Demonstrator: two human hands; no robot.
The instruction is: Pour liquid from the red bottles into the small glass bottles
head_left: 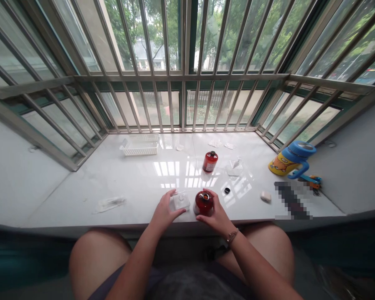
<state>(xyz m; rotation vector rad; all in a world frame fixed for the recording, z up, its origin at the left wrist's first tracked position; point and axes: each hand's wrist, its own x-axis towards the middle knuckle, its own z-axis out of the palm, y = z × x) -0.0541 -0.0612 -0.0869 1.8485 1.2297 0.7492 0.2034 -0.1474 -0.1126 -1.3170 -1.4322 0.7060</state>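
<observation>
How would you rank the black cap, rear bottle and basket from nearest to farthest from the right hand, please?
1. Black cap: ahead-right of the right hand.
2. Rear bottle: farther ahead.
3. Basket: far back left.

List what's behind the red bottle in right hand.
Behind the near bottle, the white counter and a second red bottle farther back show. Anything the near bottle covers can't be seen.

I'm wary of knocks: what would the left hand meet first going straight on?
Probably the clear square glass-like container inside the curl of the left hand; they may already touch.
</observation>
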